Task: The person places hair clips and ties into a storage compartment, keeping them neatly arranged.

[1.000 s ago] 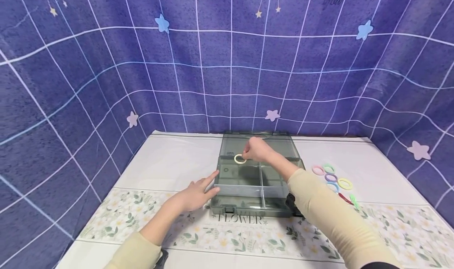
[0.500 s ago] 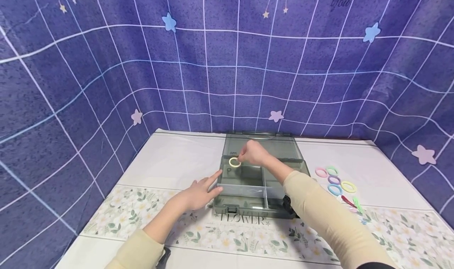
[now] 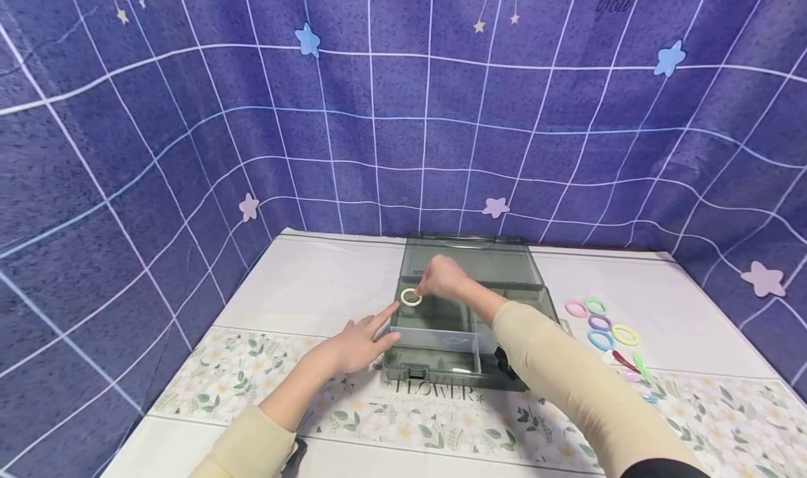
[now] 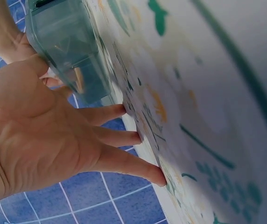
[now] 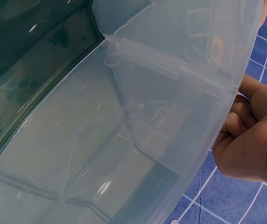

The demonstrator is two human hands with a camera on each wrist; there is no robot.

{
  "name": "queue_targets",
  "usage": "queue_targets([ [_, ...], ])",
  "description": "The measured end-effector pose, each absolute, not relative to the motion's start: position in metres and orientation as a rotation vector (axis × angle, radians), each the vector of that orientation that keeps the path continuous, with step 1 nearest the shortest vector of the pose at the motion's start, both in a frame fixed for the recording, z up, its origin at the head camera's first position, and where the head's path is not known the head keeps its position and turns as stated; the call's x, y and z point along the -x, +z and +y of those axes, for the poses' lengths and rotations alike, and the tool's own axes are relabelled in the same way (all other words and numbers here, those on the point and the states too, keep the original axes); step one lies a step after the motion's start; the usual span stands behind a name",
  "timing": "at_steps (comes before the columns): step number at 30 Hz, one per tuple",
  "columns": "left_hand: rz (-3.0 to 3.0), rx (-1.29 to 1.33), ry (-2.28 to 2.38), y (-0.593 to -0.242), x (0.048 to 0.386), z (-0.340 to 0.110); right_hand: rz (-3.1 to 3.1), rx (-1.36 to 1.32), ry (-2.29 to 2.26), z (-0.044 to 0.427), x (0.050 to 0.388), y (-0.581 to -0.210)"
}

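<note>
A grey see-through divider box (image 3: pixel 441 378) stands on the table with its lid (image 3: pixel 473 257) folded back. Over its back left compartment my right hand (image 3: pixel 443 278) pinches a pale yellow ring, which looks like a hair tie (image 3: pixel 403 298). In the right wrist view, clear plastic walls (image 5: pixel 138 93) fill most of the picture, and my right hand (image 5: pixel 259 135) shows behind them with curled fingers. My left hand (image 3: pixel 353 345) rests at the box's left side, fingers spread. The left wrist view shows several fingertips of that hand (image 4: pixel 54 126) touching the flowered tablecloth.
Right of the box lie pink, green, purple, yellow and blue rings (image 3: pixel 625 335). Nearer me are a red clip-like piece (image 3: pixel 624 360) and a bright green one (image 3: pixel 642 368). A blue gridded curtain (image 3: pixel 403 113) hangs behind the table.
My right hand has moved left and down with the hair tie, closer to the back left compartment. My left hand stays at the box's side. The view has shifted slightly.
</note>
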State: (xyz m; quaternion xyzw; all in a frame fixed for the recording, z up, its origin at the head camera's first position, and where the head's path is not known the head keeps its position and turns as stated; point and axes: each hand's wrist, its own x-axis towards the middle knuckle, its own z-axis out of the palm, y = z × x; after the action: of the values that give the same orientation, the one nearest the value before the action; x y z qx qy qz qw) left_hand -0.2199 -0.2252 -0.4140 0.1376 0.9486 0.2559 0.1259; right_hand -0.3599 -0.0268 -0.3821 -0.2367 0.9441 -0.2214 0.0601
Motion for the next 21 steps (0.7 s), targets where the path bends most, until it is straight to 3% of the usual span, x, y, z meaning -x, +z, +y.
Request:
queue_targets([
  [21,2.77,-0.405,0.746,-0.4119,0.2181,-0.2245,2.889,0.631,-0.585,-0.0341,0.3624,-0.3884],
])
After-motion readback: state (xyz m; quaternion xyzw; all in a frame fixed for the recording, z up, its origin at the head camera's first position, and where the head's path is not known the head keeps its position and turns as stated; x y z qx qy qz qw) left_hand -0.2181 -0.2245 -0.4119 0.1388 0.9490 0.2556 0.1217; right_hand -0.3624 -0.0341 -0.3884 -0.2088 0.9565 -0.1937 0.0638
